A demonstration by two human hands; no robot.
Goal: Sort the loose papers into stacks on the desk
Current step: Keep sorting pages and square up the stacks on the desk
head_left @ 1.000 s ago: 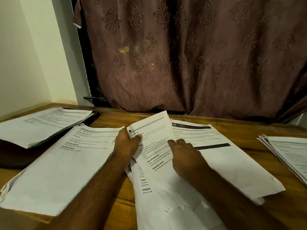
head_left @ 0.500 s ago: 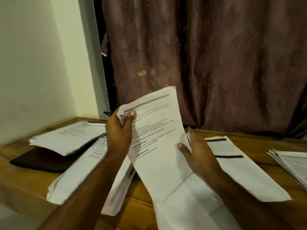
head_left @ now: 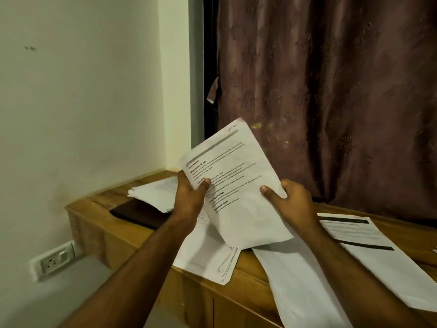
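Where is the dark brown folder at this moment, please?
In the head view, the dark brown folder lies at the left end of the wooden desk, near the wall corner, partly under a paper stack and just left of the left hand.

The held sheet (head_left: pixel 236 185) hides most fingers of both hands; its small print is too blurred to read. The left forearm covers part of the far stack (head_left: pixel 153 194). The right-hand sheet (head_left: pixel 378 256) runs off frame.

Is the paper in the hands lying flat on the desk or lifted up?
Lifted up. The printed sheet is tilted in the air above the desk, held by the left hand and right hand.
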